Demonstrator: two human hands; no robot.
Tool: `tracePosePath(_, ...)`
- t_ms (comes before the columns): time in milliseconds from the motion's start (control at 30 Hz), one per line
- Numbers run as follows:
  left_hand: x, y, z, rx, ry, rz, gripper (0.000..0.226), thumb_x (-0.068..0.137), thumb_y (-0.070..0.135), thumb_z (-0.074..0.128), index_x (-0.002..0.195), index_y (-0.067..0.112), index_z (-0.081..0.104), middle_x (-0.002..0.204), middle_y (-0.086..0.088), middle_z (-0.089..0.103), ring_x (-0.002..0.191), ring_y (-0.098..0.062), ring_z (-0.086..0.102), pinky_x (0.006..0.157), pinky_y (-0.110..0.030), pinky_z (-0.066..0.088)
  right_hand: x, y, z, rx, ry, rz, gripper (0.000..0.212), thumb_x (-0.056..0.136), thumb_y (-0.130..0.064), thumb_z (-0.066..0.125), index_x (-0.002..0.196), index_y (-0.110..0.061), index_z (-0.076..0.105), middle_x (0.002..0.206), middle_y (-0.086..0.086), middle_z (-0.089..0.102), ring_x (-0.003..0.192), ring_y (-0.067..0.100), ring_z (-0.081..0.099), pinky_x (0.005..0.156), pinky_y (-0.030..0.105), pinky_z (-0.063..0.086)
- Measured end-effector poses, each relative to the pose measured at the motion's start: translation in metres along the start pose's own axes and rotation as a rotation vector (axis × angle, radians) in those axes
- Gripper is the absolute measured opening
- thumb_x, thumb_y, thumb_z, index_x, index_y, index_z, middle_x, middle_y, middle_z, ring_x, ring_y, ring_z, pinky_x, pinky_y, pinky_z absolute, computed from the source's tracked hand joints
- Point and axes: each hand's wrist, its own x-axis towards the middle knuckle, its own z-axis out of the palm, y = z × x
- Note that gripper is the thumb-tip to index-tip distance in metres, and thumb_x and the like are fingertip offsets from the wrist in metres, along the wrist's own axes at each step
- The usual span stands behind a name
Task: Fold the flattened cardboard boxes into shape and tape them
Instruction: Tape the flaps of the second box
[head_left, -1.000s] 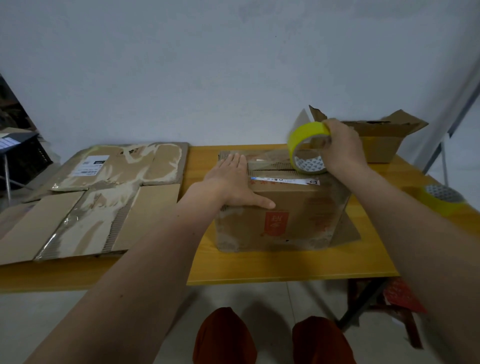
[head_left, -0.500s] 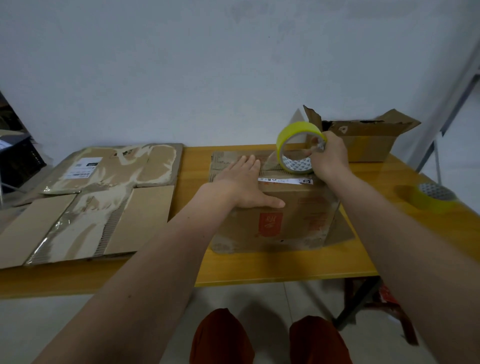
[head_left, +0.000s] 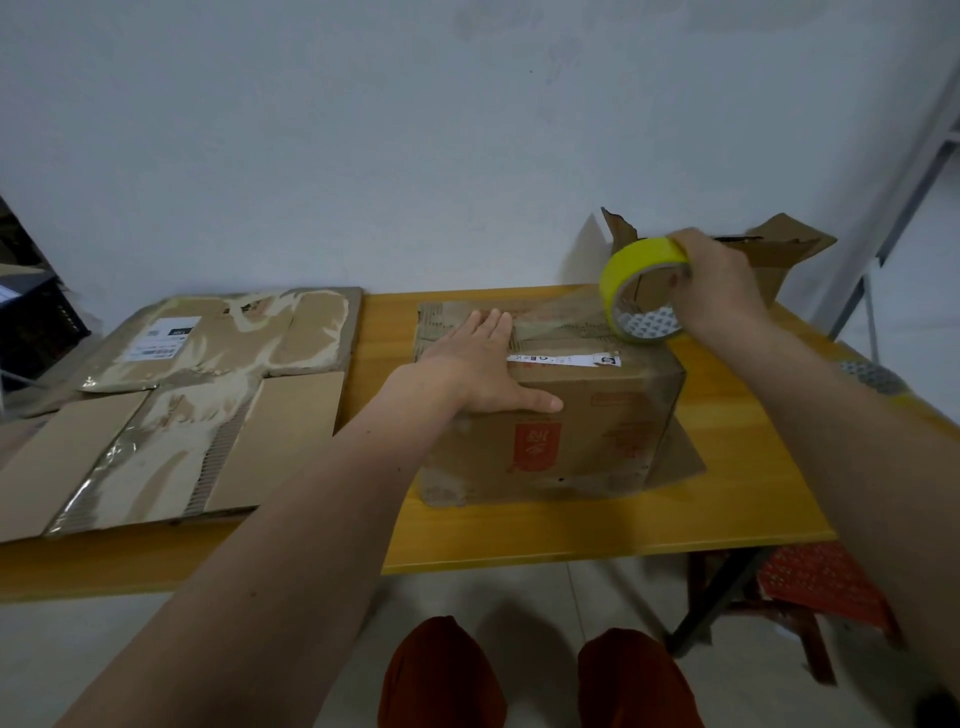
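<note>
A smooth yellow wooden desk (head_left: 571, 540) carries everything. Over its left edge lies a wide sheet of flattened cardboard (head_left: 171, 415), rough and scuffed, with torn paper patches, exposed corrugated ridges, a strip of shiny old tape and a white printed label near the far left corner. Near the middle of the desk stands the folded box (head_left: 566, 436), a brown rectangular carton with worn, fuzzy edges, an orange square mark on its near face and a narrow white sticker along its top near edge; one loose flap sticks out flat on the desk at its right side. At the far right corner sits an open box (head_left: 779, 254) with ragged raised flaps. The left hand (head_left: 483, 364) lies flat on the folded box's top, fingers straight and together, thumb stretched along the near edge. The right hand (head_left: 711, 286) grips a tape roll (head_left: 641, 291), a glossy yellow ring with a patterned white core, held tilted over the box's far right corner; a clear film of tape stretches from it across the top toward the left hand. A second roll (head_left: 875, 379) lies by the desk's right edge.
</note>
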Motion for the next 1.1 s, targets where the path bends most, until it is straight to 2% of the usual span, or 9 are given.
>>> tracePosePath(100, 0.001, 0.001, -0.001, 0.012, -0.012, -0.007, 0.122, 0.071, 0.084, 0.048, 0.154, 0.014, -0.009, 0.162, 0.0, -0.013, 0.149, -0.02, -0.012, 0.12, -0.04, -0.002, -0.002, 0.005, 0.008, 0.162, 0.029, 0.158, 0.028, 0.095, 0.0, 0.046, 0.12, -0.006, 0.054, 0.113, 0.015, 0.059, 0.104, 0.033, 0.054, 0.072, 0.033, 0.038)
tracePosePath(200, 0.002, 0.004, -0.002, 0.03, -0.022, -0.018, 0.12, 0.07, 0.085, 0.048, 0.155, 0.019, -0.007, 0.162, -0.001, -0.014, 0.149, -0.022, -0.014, 0.12, -0.043, -0.001, -0.009, 0.012, 0.024, 0.388, -0.044, 0.355, 0.003, 0.094, -0.009, 0.054, 0.092, -0.01, 0.056, 0.088, 0.008, 0.055, 0.094, 0.033, 0.057, 0.069, 0.035, 0.041)
tracePosePath(267, 0.004, 0.008, -0.005, 0.031, -0.036, -0.042, 0.121, 0.068, 0.086, 0.049, 0.155, 0.023, -0.007, 0.162, -0.003, -0.014, 0.149, -0.026, -0.014, 0.12, -0.047, 0.0, -0.011, 0.014, 0.029, 0.476, -0.044, 0.397, 0.012, 0.095, -0.01, 0.052, 0.084, -0.012, 0.05, 0.076, 0.003, 0.049, 0.083, 0.031, 0.053, 0.066, 0.036, 0.039)
tracePosePath(367, 0.01, 0.026, -0.007, 0.037, -0.013, -0.035, 0.125, 0.066, 0.088, 0.05, 0.155, 0.02, -0.005, 0.162, -0.005, -0.012, 0.149, -0.028, -0.011, 0.121, -0.048, 0.002, -0.009, 0.01, 0.026, 0.427, -0.038, 0.361, 0.005, 0.098, -0.01, 0.046, 0.093, -0.01, 0.047, 0.075, -0.001, 0.043, 0.08, 0.025, 0.046, 0.067, 0.033, 0.034)
tracePosePath(467, 0.015, 0.044, -0.001, 0.051, 0.03, 0.047, 0.124, 0.07, 0.085, 0.049, 0.155, 0.012, -0.005, 0.163, -0.004, -0.01, 0.15, -0.022, -0.009, 0.12, -0.041, 0.0, -0.007, 0.007, 0.024, 0.372, -0.056, 0.316, 0.004, 0.1, -0.01, 0.043, 0.099, -0.01, 0.047, 0.087, 0.005, 0.046, 0.084, 0.024, 0.045, 0.07, 0.033, 0.034)
tracePosePath(600, 0.017, 0.043, 0.002, 0.017, 0.033, 0.043, 0.121, 0.073, 0.083, 0.048, 0.155, 0.011, -0.005, 0.163, -0.003, -0.01, 0.15, -0.02, -0.01, 0.12, -0.039, -0.001, -0.004, 0.008, 0.016, 0.32, -0.058, 0.289, 0.017, 0.1, -0.007, 0.041, 0.111, -0.002, 0.052, 0.098, 0.009, 0.048, 0.087, 0.024, 0.045, 0.072, 0.033, 0.035)
tracePosePath(833, 0.017, 0.042, 0.001, -0.011, 0.023, 0.043, 0.123, 0.072, 0.083, 0.05, 0.154, 0.012, -0.008, 0.163, -0.001, -0.012, 0.149, -0.019, -0.011, 0.12, -0.038, -0.002, 0.003, 0.024, -0.003, 0.122, -0.038, 0.133, 0.016, 0.098, -0.003, 0.041, 0.108, -0.002, 0.053, 0.103, 0.017, 0.056, 0.082, 0.028, 0.044, 0.067, 0.036, 0.032)
tracePosePath(1000, 0.017, 0.043, 0.002, -0.011, 0.019, 0.032, 0.123, 0.072, 0.083, 0.05, 0.154, 0.013, -0.009, 0.162, 0.0, -0.012, 0.149, -0.017, -0.011, 0.12, -0.038, -0.001, 0.009, 0.038, -0.009, 0.033, -0.03, 0.095, 0.025, 0.096, -0.002, 0.041, 0.115, -0.003, 0.057, 0.112, 0.022, 0.06, 0.097, 0.038, 0.055, 0.072, 0.039, 0.042)
tracePosePath(1100, 0.017, 0.043, 0.002, -0.01, 0.018, 0.029, 0.124, 0.071, 0.083, 0.05, 0.154, 0.013, -0.01, 0.162, 0.0, -0.013, 0.149, -0.017, -0.011, 0.12, -0.038, -0.001, 0.007, 0.043, -0.011, -0.007, -0.021, 0.086, 0.026, 0.094, 0.001, 0.042, 0.116, -0.003, 0.056, 0.112, 0.023, 0.06, 0.098, 0.038, 0.054, 0.072, 0.039, 0.041)
